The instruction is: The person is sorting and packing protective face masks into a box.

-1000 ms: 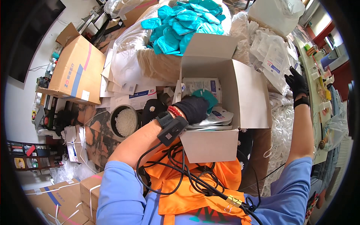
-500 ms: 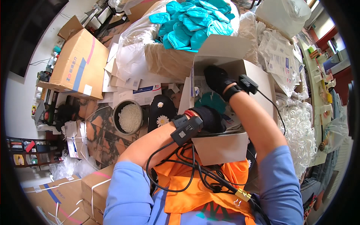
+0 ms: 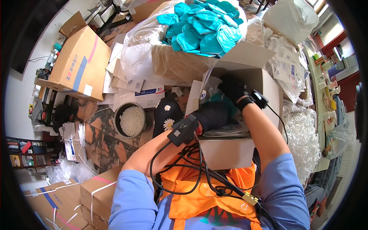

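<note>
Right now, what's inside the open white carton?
Inside the white carton, the left hand and right hand partly cover a teal piece and flat packets. The carton's bottom is hidden.

A white wall [image 3: 23, 111] curves down the left of the frame, with a dark flat screen [image 3: 36, 28] on it at upper left. At lower left stands a low dark shelf [image 3: 28, 161]. The floor [image 3: 104, 150], seen left of centre, is polished tile mottled black, grey and orange-brown. A long pale surface [image 3: 322, 164] runs down the right. At upper right, dark red woodwork [image 3: 332, 45] borders a brightly lit pale area [image 3: 331, 27].
</note>
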Demonstrator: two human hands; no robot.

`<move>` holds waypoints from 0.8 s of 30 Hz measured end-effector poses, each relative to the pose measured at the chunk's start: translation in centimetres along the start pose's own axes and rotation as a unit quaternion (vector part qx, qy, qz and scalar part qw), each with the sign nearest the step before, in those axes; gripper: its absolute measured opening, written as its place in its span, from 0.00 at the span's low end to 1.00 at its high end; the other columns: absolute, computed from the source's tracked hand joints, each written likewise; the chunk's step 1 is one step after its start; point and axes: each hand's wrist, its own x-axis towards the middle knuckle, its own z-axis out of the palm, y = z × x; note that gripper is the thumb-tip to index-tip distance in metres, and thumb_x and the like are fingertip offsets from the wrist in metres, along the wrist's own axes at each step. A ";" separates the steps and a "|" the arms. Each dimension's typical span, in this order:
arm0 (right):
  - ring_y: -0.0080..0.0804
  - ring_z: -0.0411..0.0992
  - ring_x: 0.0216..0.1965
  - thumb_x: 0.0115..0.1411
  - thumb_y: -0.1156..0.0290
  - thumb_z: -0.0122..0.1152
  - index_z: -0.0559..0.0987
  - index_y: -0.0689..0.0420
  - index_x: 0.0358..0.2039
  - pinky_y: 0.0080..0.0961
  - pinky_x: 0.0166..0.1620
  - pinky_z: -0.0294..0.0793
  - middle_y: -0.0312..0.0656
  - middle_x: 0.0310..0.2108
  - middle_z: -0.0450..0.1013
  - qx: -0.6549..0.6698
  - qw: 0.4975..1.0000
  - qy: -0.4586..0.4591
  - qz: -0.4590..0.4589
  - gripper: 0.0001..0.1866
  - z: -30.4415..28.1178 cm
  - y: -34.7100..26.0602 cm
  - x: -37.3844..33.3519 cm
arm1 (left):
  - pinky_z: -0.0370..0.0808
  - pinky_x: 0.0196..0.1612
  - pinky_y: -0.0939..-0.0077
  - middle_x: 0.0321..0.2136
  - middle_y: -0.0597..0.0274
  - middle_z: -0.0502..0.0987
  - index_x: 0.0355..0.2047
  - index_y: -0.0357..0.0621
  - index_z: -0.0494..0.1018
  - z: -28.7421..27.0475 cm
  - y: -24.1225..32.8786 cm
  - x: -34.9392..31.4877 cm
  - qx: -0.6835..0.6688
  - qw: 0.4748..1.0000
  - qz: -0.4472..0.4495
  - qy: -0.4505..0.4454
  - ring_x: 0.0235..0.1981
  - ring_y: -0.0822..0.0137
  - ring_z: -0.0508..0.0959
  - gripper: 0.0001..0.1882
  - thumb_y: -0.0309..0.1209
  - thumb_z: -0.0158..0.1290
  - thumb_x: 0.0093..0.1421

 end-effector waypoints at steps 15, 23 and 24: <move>0.48 0.75 0.36 0.53 0.66 0.62 0.81 0.57 0.33 0.33 0.40 0.74 0.48 0.35 0.77 0.296 0.954 0.052 0.019 0.10 -10.8 0.7 -10.4 | 0.73 0.41 0.73 0.39 0.52 0.78 0.40 0.39 0.76 -5.4 0.2 1.9 -0.328 0.909 -0.096 0.239 0.37 0.62 0.78 0.13 0.34 0.54 0.60; 0.43 0.76 0.35 0.55 0.65 0.61 0.81 0.57 0.38 0.32 0.41 0.73 0.48 0.33 0.77 0.325 0.944 0.033 -0.052 0.12 -9.6 0.3 -9.6 | 0.74 0.35 0.70 0.31 0.52 0.79 0.33 0.39 0.77 -4.8 2.3 2.1 -0.075 0.960 -0.033 0.268 0.33 0.57 0.79 0.07 0.30 0.53 0.60; 0.42 0.76 0.35 0.56 0.65 0.61 0.81 0.57 0.38 0.31 0.41 0.73 0.47 0.32 0.78 0.318 0.945 0.036 -0.064 0.12 -9.7 0.4 -9.4 | 0.74 0.34 0.69 0.30 0.53 0.79 0.33 0.39 0.77 -4.6 1.9 2.2 0.019 0.950 0.007 0.312 0.32 0.56 0.79 0.06 0.29 0.53 0.60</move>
